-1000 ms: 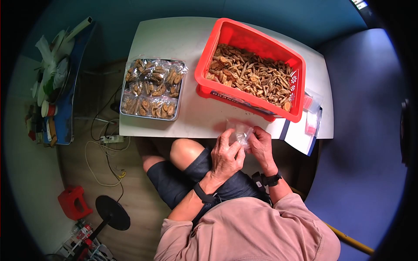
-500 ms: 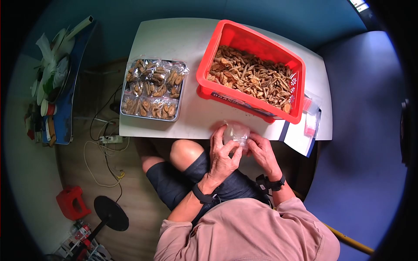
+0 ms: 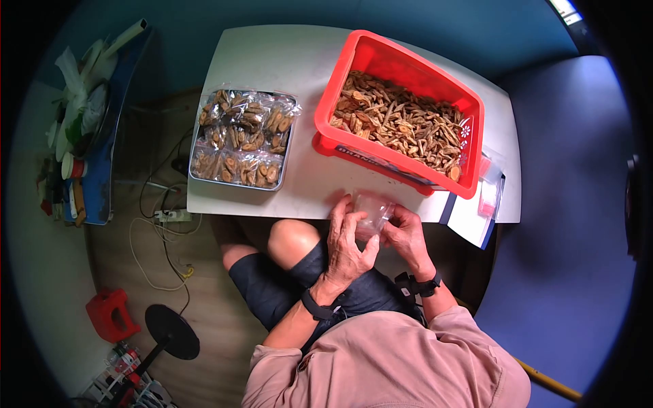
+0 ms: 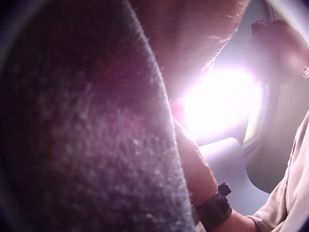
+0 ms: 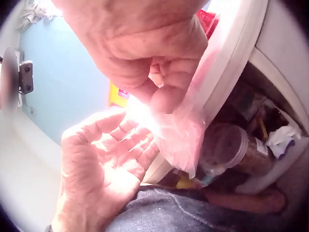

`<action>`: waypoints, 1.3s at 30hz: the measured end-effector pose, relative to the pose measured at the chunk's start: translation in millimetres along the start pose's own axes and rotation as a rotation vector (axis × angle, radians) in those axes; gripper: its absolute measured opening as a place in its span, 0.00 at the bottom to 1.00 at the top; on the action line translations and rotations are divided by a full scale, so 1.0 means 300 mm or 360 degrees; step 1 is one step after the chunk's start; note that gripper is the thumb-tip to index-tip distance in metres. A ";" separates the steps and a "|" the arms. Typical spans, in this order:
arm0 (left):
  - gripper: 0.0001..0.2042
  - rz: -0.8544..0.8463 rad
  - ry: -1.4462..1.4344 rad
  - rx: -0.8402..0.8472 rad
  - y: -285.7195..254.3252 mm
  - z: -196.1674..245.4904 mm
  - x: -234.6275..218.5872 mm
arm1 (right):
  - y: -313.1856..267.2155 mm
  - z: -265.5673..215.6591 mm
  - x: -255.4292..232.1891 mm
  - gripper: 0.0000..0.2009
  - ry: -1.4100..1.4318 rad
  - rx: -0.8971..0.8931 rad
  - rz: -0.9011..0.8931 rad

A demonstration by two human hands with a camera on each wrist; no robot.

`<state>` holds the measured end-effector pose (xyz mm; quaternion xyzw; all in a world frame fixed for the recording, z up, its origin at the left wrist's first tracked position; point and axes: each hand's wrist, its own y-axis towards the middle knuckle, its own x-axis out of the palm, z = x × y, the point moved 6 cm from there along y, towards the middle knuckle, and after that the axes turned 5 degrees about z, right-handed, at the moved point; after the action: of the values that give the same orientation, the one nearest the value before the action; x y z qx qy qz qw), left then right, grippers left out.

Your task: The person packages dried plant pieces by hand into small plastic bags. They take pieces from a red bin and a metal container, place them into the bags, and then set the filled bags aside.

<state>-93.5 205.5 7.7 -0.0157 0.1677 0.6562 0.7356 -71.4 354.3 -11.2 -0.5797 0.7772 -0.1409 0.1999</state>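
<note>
In the head view a clear plastic bag hangs at the table's front edge. My right hand pinches its right side between thumb and fingers. On its left, my left hand has its fingers spread and loosely bent against or beside the plastic. The right wrist view shows the right hand gripping a corner of the bag, while the left hand faces it palm up, fingers relaxed. Whether the left fingertips touch the bag is unclear. Bright glare and blur hide the work in the left wrist view.
A red basket of dried brown slices stands at the back right. To the left lies a metal tray with several filled clear bags. Red-edged empty bags lie on a dark-edged white sheet at the right.
My left fingers have spread from their pinch on the bag, and the bag stands wider. The right hand keeps its pinch, slightly lower.
</note>
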 end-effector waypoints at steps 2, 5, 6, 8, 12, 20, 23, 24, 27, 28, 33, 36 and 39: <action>0.21 -0.0016 0.0006 -0.0004 0.001 0.000 -0.002 | -0.002 -0.019 0.008 0.09 -0.0052 0.0012 0.0010; 0.20 -0.0003 -0.0067 -0.0017 0.005 0.004 -0.009 | -0.009 -0.034 0.018 0.09 -0.0153 0.0033 -0.0094; 0.18 0.0001 -0.0076 -0.0030 0.008 0.005 -0.016 | -0.014 -0.028 0.010 0.09 -0.0139 0.0044 -0.0107; 0.16 0.0008 -0.0090 -0.0044 0.009 -0.003 -0.015 | -0.019 -0.010 -0.014 0.10 -0.0131 0.0057 -0.0119; 0.12 0.0057 -0.0015 -0.0091 0.007 -0.023 -0.008 | -0.028 -0.011 -0.045 0.10 -0.0561 -0.0167 -0.0029; 0.13 0.0060 0.0016 -0.0112 0.006 -0.027 -0.002 | -0.032 -0.016 -0.072 0.04 -0.0118 -0.0253 0.0313; 0.13 0.0047 0.0069 -0.0101 0.004 -0.031 0.004 | -0.019 0.011 -0.098 0.05 -0.0088 -0.0199 0.0264; 0.13 0.0054 0.0093 -0.0087 0.003 -0.032 0.005 | -0.014 0.014 -0.091 0.05 -0.0121 -0.0007 0.0153; 0.13 0.0050 0.0140 -0.0070 0.002 -0.033 0.006 | -0.008 0.012 -0.070 0.08 -0.0076 0.0250 0.0053; 0.14 0.0045 0.0165 -0.0062 0.003 -0.034 0.007 | -0.006 0.015 -0.062 0.09 0.0001 0.0308 0.0060; 0.14 0.0045 0.0156 -0.0060 0.002 -0.047 0.010 | 0.032 0.053 -0.047 0.09 -0.0324 -0.0006 0.0147; 0.15 0.0045 0.0146 -0.0070 0.004 -0.047 0.012 | 0.024 -0.025 -0.027 0.11 -0.0798 -0.0276 0.0176; 0.15 0.0051 0.0160 -0.0072 0.005 -0.048 0.011 | 0.025 -0.075 -0.012 0.13 -0.1154 -0.0518 0.0235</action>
<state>-98.0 205.3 -6.4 -0.0627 0.1898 0.6698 0.7151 -87.6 359.7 5.6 -0.5585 0.7080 0.2125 0.3764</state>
